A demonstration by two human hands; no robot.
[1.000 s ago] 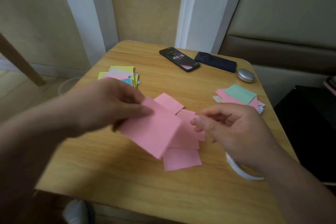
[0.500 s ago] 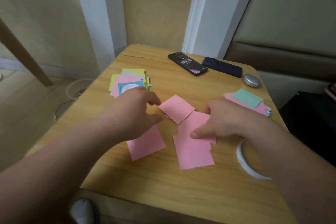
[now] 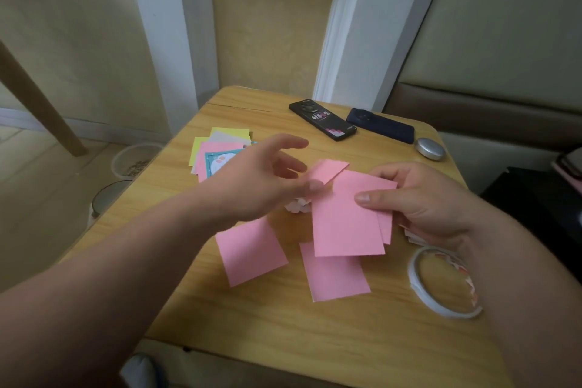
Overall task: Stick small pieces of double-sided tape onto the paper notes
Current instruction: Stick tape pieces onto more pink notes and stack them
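Note:
My right hand [image 3: 422, 198] pinches a pink paper note [image 3: 345, 220] with a second pink note behind it, lifted above the wooden table [image 3: 283, 331]. My left hand [image 3: 261, 179] hovers beside it with fingers spread, its blurred thumb touching the note's left edge near a third pink note [image 3: 329, 168]. Two more pink notes lie flat: one [image 3: 250, 250] under my left wrist, another [image 3: 335, 277] below the held note. A white ring of double-sided tape [image 3: 419, 290] lies at the right by my right forearm. Small white scraps [image 3: 296, 206] sit under my left hand.
A stack of mixed coloured notes [image 3: 217, 148] lies at the far left of the table. Two dark phones [image 3: 322, 119] [image 3: 381, 125] and a small silver case [image 3: 430, 149] rest along the far edge. Bowls [image 3: 135, 161] stand on the floor to the left.
My right hand has picked pink notes up off the table. My left hand has let go of its note, which now lies flat, and has opened and risen.

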